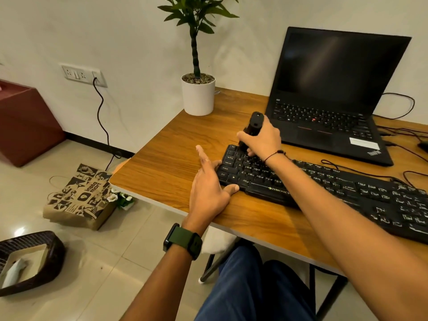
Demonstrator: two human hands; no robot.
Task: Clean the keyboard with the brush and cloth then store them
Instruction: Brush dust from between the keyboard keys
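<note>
A long black keyboard (335, 188) lies across the wooden desk (166, 163). My right hand (261, 137) is closed around a black brush (253, 123), held upright with its lower end on the keys at the keyboard's far left corner. My left hand (208, 184) rests flat on the desk with fingers spread, its thumb and fingertips touching the keyboard's left end. On the floor at lower left sits a dark woven basket (46, 258) with a pale cloth (15, 269) lying inside.
An open black laptop (335, 89) stands behind the keyboard, with cables trailing on the right. A white pot with a plant (198, 95) occupies the desk's back left corner. A printed paper bag (81, 198) lies on the tiled floor by the desk.
</note>
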